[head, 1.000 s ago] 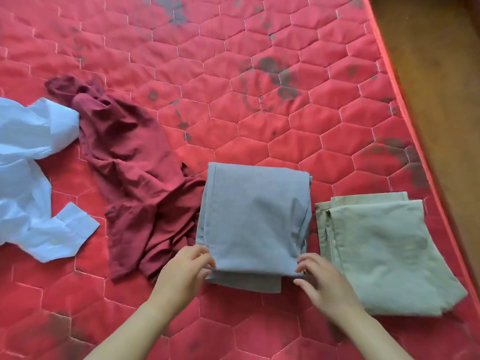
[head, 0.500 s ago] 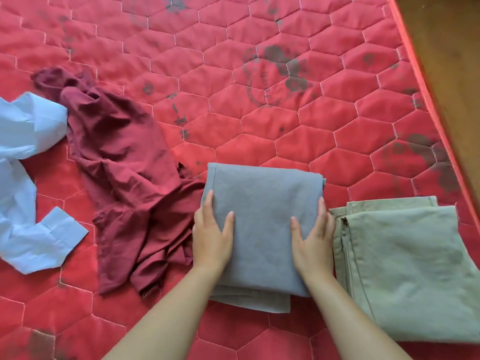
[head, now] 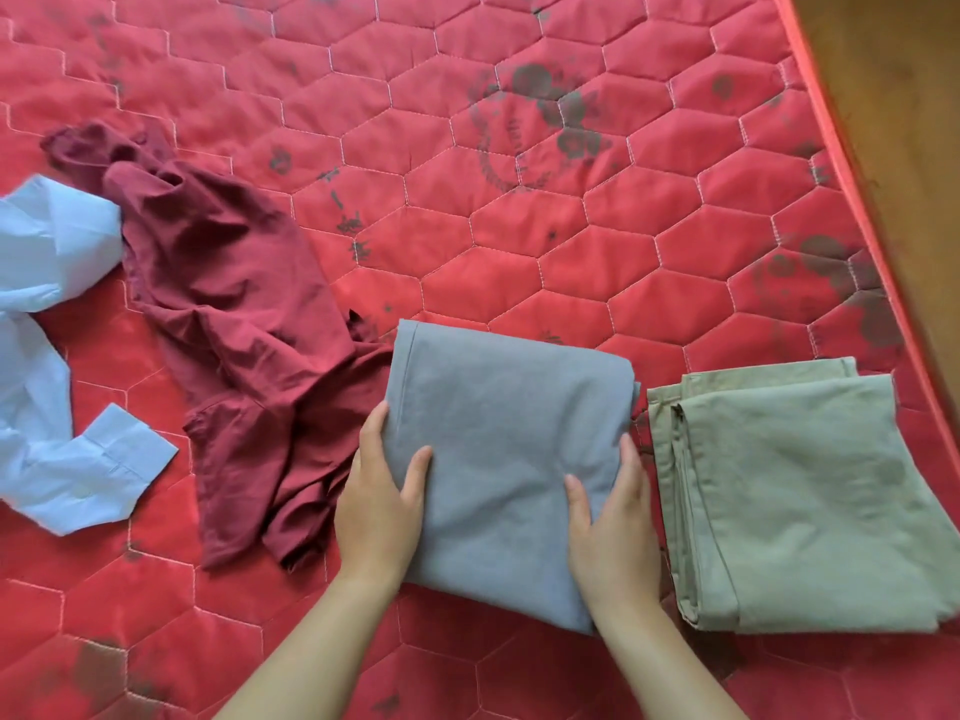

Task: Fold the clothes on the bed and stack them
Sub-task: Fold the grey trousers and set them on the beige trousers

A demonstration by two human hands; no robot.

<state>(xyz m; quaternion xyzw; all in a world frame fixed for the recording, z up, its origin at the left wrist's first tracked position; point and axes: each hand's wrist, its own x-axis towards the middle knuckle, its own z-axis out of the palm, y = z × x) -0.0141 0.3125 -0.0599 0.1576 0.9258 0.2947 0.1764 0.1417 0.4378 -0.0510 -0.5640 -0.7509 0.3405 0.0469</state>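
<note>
A folded grey garment (head: 506, 433) lies on the red quilted bed (head: 467, 226) in front of me. My left hand (head: 382, 504) grips its left edge, thumb on top and fingers along the side. My right hand (head: 613, 517) grips its right edge the same way. Just to the right lies a folded olive-green garment (head: 795, 491), close beside the grey one. To the left a crumpled maroon garment (head: 234, 330) is spread unfolded, its edge tucked under the grey one's left side. A light blue shirt (head: 47, 356) lies rumpled at the far left.
The bed's right edge (head: 852, 200) runs diagonally at the upper right, with brown wooden floor (head: 904, 122) beyond it. Dark printed marks dot the quilt. Open quilt surface stretches behind the garments.
Both hands moved from the near edge onto the grey garment, then slid outward to grip its left and right sides. The view shifted slightly left.
</note>
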